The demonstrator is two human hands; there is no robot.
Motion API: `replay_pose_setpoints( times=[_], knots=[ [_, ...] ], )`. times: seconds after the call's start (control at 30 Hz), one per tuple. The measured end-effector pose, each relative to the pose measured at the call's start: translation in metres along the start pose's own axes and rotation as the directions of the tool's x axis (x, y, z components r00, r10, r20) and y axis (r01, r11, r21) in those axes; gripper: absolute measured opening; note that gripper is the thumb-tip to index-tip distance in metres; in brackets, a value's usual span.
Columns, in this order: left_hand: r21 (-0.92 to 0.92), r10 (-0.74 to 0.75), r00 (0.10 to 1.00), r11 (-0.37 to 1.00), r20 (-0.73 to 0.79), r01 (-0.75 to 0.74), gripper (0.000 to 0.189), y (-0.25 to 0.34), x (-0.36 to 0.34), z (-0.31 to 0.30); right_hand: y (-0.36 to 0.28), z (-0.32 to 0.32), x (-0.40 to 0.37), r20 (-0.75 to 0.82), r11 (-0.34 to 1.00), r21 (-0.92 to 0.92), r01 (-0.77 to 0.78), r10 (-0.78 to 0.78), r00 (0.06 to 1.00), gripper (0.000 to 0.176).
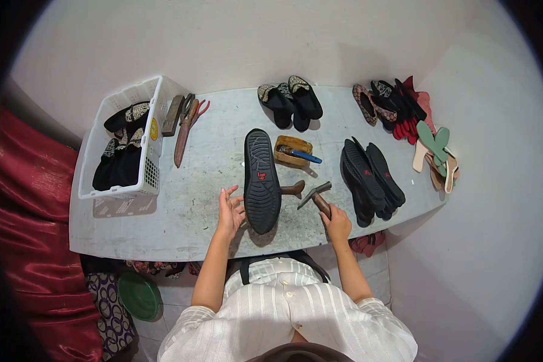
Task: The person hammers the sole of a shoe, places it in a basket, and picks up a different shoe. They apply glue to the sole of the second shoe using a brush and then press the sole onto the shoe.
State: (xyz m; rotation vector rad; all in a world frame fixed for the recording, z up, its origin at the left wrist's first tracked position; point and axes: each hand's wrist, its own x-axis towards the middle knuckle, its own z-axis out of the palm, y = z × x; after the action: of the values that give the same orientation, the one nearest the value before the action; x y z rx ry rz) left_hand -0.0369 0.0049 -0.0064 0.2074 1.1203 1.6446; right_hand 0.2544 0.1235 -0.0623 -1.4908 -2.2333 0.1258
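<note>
Gripping the hammer (pixel 315 194), the right hand (pixel 338 224) might strike askew. The open left hand (pixel 229 211), just beside the shoe (pixel 261 181), could get hit.

White striped shirt (pixel 253 311), short sleeves (pixel 184 326), buttoned front.

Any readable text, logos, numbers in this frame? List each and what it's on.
Red mark on the black sole by the left hand: too small to read.
Red marks on the stacked black soles: too small to read.
Yellow label on the white basket: blurred, unreadable.
Hammer in the right hand: no marking visible.
Nothing else readable.
</note>
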Motion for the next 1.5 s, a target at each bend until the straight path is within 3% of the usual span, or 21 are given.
replay_pose_setpoints(
  times=[0.17,0.23,0.3,0.37,0.4,0.47,0.5,0.57,0.6,0.67,0.73,0.8,0.83,1.03,1.07,1.13,1.2,1.5],
  knots=[
    [-0.104,0.007,0.999,0.994,-0.036,-0.01,0.058,-0.001,0.001,0.003,0.006,0.002,0.02,-0.059,0.98,-0.013,0.197,-0.198,0.978,0.031],
    [-0.05,0.011,0.996,0.999,-0.085,-0.015,0.057,0.004,0.003,0.009,-0.007,-0.004,0.036,-0.077,0.969,0.012,0.247,-0.246,0.966,0.029],
    [0.006,0.013,0.991,1.0,-0.132,-0.012,0.055,0.01,0.01,0.011,-0.031,-0.007,0.055,-0.101,0.918,0.262,0.299,-0.283,0.954,0.023],
    [0.221,0.067,0.986,0.975,-0.153,-0.031,0.049,0.021,0.025,0.009,-0.061,-0.002,0.064,0.164,0.822,0.566,0.067,-0.192,0.968,0.028],
    [0.221,0.067,0.985,0.975,-0.161,-0.03,0.049,0.03,0.028,0.014,-0.075,0.001,0.065,0.17,0.82,0.569,0.067,-0.196,0.966,0.028],
    [0.371,0.149,0.984,0.923,-0.095,-0.104,0.047,0.053,0.033,0.028,-0.099,0.006,0.061,0.471,0.555,0.779,-0.292,-0.209,0.857,0.044],
    [0.393,0.162,0.984,0.911,-0.074,-0.121,0.051,0.06,0.042,0.031,-0.104,0.008,0.059,0.477,0.555,0.778,-0.296,-0.215,0.852,0.044],
    [0.414,0.18,0.982,0.9,-0.059,-0.14,0.056,0.075,0.058,0.042,-0.113,0.009,0.059,0.711,0.105,0.69,-0.716,-0.282,0.644,0.062],
    [0.448,0.185,0.982,0.881,-0.034,-0.151,0.059,0.083,0.062,0.053,-0.115,0.01,0.059,0.723,0.016,0.649,-0.761,-0.324,0.61,0.074],
    [0.479,0.189,0.982,0.863,-0.012,-0.16,0.062,0.093,0.073,0.063,-0.126,-0.011,0.063,0.727,0.094,0.658,-0.747,-0.341,0.596,0.078],
    [0.548,0.103,0.988,0.823,0.119,-0.151,0.067,0.099,0.084,0.068,-0.136,-0.03,0.064,0.727,0.167,0.669,-0.725,-0.354,0.589,0.081],
    [0.56,0.059,0.981,0.814,0.186,-0.156,0.067,0.105,0.092,0.071,-0.141,-0.038,0.065,0.68,0.3,0.732,-0.612,-0.367,0.634,0.089],
    [0.573,0.012,0.968,0.804,0.252,-0.159,0.067,0.106,0.094,0.071,-0.142,-0.036,0.064,0.679,0.3,0.733,-0.61,-0.368,0.635,0.089],
    [0.504,-0.008,0.966,0.854,0.259,-0.129,0.058,0.107,0.105,0.069,-0.144,-0.038,0.064,0.603,0.214,0.793,-0.57,-0.405,0.688,0.094],
    [0.505,-0.007,0.964,0.853,0.264,-0.132,0.058,0.108,0.108,0.068,-0.145,-0.043,0.065,0.642,0.196,0.759,-0.621,-0.387,0.662,0.093],
    [0.513,-0.014,0.979,0.853,0.204,-0.095,0.055,0.109,0.114,0.069,-0.146,-0.05,0.067,0.678,0.178,0.724,-0.667,-0.366,0.638,0.093],
    [0.494,-0.01,0.984,0.866,0.175,-0.079,0.053,0.108,0.118,0.073,-0.148,-0.056,0.071,0.691,0.073,0.686,-0.724,-0.376,0.617,0.091],
    [0.521,-0.01,0.999,0.853,0.052,-0.019,0.05,0.129,0.112,0.099,-0.155,-0.096,0.105,0.724,0.039,0.627,-0.778,-0.398,0.563,0.087]
  ],
)
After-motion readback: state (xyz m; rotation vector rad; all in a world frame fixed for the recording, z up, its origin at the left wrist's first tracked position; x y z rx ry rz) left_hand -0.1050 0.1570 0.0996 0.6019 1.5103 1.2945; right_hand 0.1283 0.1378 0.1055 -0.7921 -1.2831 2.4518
